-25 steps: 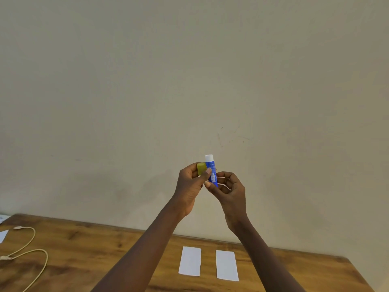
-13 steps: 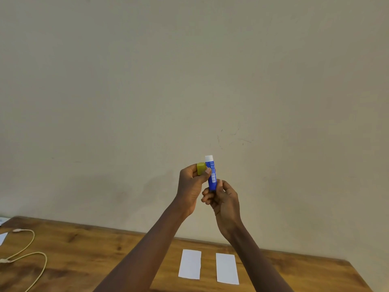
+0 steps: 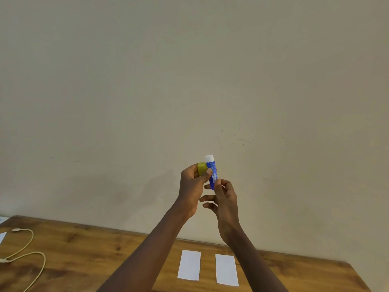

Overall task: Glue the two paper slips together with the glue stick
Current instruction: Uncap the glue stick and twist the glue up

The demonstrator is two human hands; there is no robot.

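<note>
Two paper slips [image 3: 189, 265] side by side on table [image 3: 84, 249]; cable [image 3: 27, 253] far left.

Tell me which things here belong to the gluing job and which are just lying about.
For the job: glue stick, pinched by the right hand; its yellow cap, in the left hand; left slip; right slip.
Lying about: cream cable; paper scrap, far left on the table.

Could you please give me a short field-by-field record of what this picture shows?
glue stick: blue, upright, uncapped, white tip showing
cap: yellow-green, gripped in left hand
right hand: pinches glue stick's lower end
slips: left slip and right slip flat on table, side by side, apart
cable: on table, far left
</note>
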